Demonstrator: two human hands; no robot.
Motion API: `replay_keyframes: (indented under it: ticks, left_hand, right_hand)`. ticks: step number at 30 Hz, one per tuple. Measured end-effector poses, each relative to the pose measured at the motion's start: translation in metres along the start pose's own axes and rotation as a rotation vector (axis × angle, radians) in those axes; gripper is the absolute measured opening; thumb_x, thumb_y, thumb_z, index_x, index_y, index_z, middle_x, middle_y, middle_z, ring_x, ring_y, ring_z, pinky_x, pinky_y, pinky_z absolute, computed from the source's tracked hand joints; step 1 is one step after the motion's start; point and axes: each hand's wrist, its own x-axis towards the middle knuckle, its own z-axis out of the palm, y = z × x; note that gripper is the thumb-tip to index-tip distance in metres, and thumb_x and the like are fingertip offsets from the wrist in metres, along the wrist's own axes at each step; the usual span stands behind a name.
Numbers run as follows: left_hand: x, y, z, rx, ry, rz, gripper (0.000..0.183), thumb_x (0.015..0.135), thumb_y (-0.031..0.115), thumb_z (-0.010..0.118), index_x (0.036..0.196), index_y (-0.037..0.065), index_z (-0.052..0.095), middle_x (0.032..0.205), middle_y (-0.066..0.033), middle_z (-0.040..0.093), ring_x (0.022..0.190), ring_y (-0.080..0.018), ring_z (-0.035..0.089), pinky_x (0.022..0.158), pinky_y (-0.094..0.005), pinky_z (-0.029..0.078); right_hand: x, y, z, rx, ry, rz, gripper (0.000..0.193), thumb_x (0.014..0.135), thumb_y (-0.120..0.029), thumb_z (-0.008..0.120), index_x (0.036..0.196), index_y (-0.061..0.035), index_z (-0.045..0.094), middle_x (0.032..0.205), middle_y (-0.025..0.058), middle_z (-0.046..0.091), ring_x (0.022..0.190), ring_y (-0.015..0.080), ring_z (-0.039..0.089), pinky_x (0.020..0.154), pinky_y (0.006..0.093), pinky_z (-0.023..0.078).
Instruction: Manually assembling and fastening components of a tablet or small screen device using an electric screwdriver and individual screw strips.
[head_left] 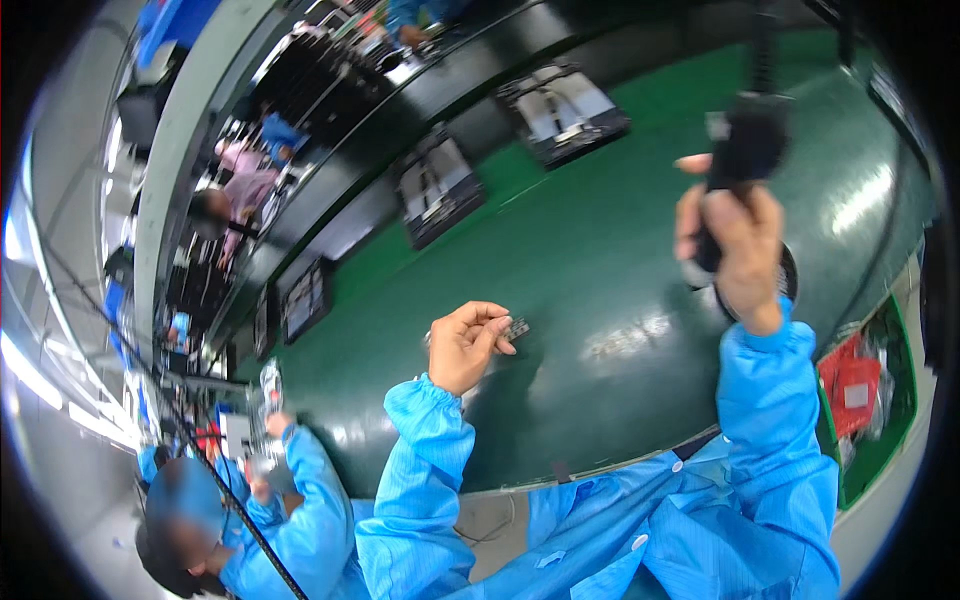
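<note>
Over the middle of the green bench, my left hand (468,345) is closed. Its thumb and fingertips pinch a small metallic part with fine detail (516,328), too small to name exactly. To the right and higher up, my right hand (740,245) wraps round a black handheld tool (752,145), blurred by motion. A dark stem or cord runs up from the tool's top end. Beside my right wrist a round black object (788,272) shows only in part, the rest hidden behind the hand.
Black trays with device parts (438,190) line the far side of the green bench (590,400). A green bin (905,400) holding a red packet (850,385) stands at the right. At lower left a co-worker in blue (300,545) works at the same bench.
</note>
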Motion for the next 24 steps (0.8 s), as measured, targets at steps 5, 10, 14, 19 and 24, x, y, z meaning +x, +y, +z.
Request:
replay_keyframes:
  ticks: [5,10,14,19,24]
  left_hand:
    - [0.058,0.008,0.024,-0.209,-0.105,-0.072,0.017,0.088,-0.002,0.060,0.103,-0.009,0.062,0.096,-0.0170,0.067,0.079,-0.0220,0.068,0.068,-0.0287,0.056]
    - [0.129,0.010,0.043,-0.117,-0.024,0.035,0.020,0.086,-0.004,0.059,0.106,-0.009,0.063,0.100,-0.0171,0.066,0.089,-0.0226,0.067,0.075,-0.0282,0.055]
    - [0.202,0.009,0.046,0.922,0.092,0.793,0.029,0.075,0.004,0.073,0.100,-0.008,0.065,0.097,-0.0186,0.069,0.086,-0.0231,0.068,0.076,-0.0311,0.053]
    - [0.257,0.009,0.060,0.965,0.395,0.958,0.060,0.058,0.038,0.085,0.099,0.000,0.064,0.079,-0.0150,0.066,0.073,-0.0329,0.065,0.063,-0.0422,0.051]
    - [0.267,0.031,0.060,0.932,0.278,0.527,0.056,0.065,0.038,0.082,0.099,-0.004,0.068,0.092,-0.0237,0.067,0.085,-0.0359,0.067,0.077,-0.0373,0.052]
  right_hand:
    - [0.000,0.012,0.003,0.189,-0.016,0.103,0.021,0.086,-0.017,0.068,0.093,0.0001,0.057,0.067,0.0013,0.057,0.053,0.0056,0.051,0.047,0.0204,0.041]
    - [-0.001,0.015,-0.002,0.266,-0.056,0.207,0.023,0.084,-0.018,0.071,0.094,-0.0006,0.059,0.070,0.0008,0.060,0.058,0.0038,0.052,0.050,0.0206,0.042]
    - [-0.004,0.018,-0.003,0.185,-0.124,0.138,0.024,0.083,-0.015,0.071,0.096,0.0016,0.060,0.079,0.0043,0.066,0.072,0.0050,0.057,0.063,0.0222,0.047]
    - [-0.007,0.027,-0.002,0.177,-0.228,0.163,0.032,0.083,-0.020,0.071,0.104,0.0003,0.058,0.092,0.0076,0.068,0.082,0.0109,0.062,0.073,0.0274,0.050]
    - [-0.008,0.031,0.003,0.235,-0.111,0.046,0.035,0.081,-0.024,0.073,0.100,0.0016,0.059,0.077,0.0102,0.069,0.066,0.0192,0.066,0.059,0.0285,0.050]
